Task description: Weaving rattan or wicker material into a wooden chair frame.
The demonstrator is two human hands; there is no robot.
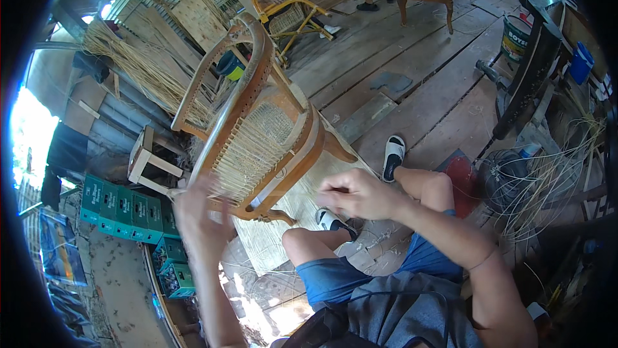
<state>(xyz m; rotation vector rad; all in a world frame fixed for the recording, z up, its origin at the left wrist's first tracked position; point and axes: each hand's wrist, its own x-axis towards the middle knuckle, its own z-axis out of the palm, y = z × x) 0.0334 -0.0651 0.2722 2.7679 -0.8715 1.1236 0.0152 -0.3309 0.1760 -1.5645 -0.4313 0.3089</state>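
A brown wooden chair frame (260, 58) lies tipped in front of me, with rows of small holes along its rails. Pale cane strands (248, 158) stretch across its seat opening, and the far part shows a denser weave. My left hand (205, 209) is raised by the near end of the chair, its fingers smeared by motion. To the right of the seat, my right hand (360, 195) hovers apart from the frame with curled, pinched fingers. Whatever those fingers hold is too fine to make out.
A light board (270, 248) lies beneath the chair. Green crates (122, 209) stand at left, below a bundle of long cane strips (138, 68). A fan (505, 180) and loose strands (566, 174) are at right. Far back, a person sits behind a yellow chair frame (293, 16).
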